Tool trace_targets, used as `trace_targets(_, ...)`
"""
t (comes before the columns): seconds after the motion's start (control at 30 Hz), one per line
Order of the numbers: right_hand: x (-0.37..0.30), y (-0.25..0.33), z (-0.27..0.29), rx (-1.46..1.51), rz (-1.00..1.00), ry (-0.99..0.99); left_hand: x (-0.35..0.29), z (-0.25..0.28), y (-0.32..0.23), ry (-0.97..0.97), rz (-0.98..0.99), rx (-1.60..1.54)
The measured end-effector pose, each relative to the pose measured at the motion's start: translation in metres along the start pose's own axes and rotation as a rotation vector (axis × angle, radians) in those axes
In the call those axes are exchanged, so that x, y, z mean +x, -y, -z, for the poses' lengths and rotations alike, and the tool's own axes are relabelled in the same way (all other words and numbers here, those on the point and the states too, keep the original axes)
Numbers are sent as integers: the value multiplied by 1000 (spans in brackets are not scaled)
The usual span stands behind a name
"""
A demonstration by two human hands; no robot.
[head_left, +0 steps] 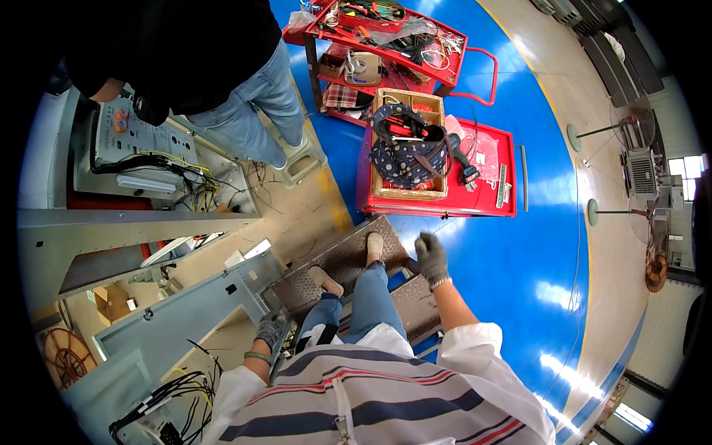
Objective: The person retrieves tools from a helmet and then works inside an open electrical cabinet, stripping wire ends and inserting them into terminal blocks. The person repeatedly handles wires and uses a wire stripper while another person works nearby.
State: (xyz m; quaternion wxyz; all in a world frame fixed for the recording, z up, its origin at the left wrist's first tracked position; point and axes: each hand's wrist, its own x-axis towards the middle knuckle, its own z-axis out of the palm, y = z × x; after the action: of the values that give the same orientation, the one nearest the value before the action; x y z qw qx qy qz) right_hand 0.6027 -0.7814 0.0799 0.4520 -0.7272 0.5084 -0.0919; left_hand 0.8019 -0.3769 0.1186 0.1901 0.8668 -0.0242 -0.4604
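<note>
Left hand (272, 328) sat curled near the grey metal panel (185, 308), hold unclear; right hand (432, 256) hung part-curled, contents unclear; panel looked stiff, heavyish, best gripped by edges.

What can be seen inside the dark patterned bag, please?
Red and black tool handles show in the open mouth of the bag; anything deeper is hidden by them and its sides.

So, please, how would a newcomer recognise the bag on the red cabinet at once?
On the blue floor stands a red cabinet, its top carrying a tan box. The bag covers much of this box, beside a drill; unlike both, it is dark cloth with small pale spots.
</note>
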Motion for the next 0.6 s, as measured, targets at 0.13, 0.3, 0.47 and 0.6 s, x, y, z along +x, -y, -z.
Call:
trace_targets(0.13, 90, 136, 20, 30, 284, -72, 30, -25, 10, -27, -33, -108)
trace_targets(0.3, 227, 177, 6, -601, 801, -88, 134, -111, 49, 19, -39, 250)
trace_targets(0.47, 295, 118, 5, -916, 337, 446, 170, -99, -209, -52, -108, -196)
trace_targets(0.6, 302, 66, 28, -744, 439, 345, 248, -109, -346, -143, -375, -21)
